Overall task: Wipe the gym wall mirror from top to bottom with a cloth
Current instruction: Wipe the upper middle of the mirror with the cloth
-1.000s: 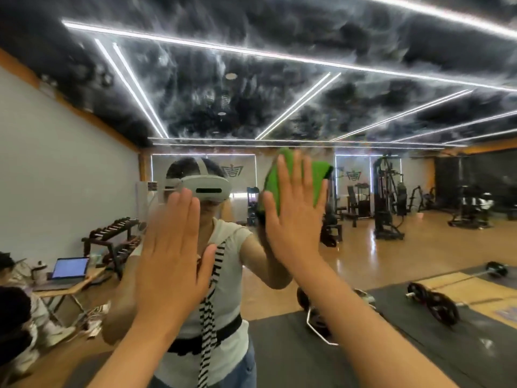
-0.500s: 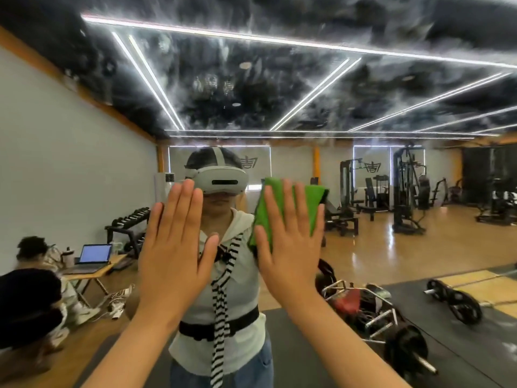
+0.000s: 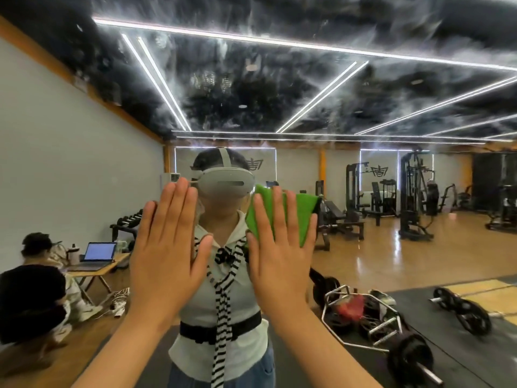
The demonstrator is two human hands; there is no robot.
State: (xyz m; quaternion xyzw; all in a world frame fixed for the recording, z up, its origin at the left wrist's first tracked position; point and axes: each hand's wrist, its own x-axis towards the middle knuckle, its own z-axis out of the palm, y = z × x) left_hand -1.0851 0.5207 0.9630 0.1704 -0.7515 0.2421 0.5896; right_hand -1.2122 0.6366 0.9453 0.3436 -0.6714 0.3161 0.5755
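The wall mirror fills the whole view and reflects the gym and my own figure with a headset. A green cloth lies flat against the glass at chest height, just right of centre. My right hand presses it to the mirror with straight, spread fingers. My left hand is raised beside it, palm toward the glass, fingers straight and together, holding nothing. Streaky smears show on the upper glass.
Reflected in the mirror: a hex bar and barbells on black mats at the right, weight machines behind, a dumbbell rack, and people by a low table with a laptop at the left.
My right hand with the cloth has slid downward on the glass. The left hand stays flat alongside. My view has tilted so more floor and equipment show.
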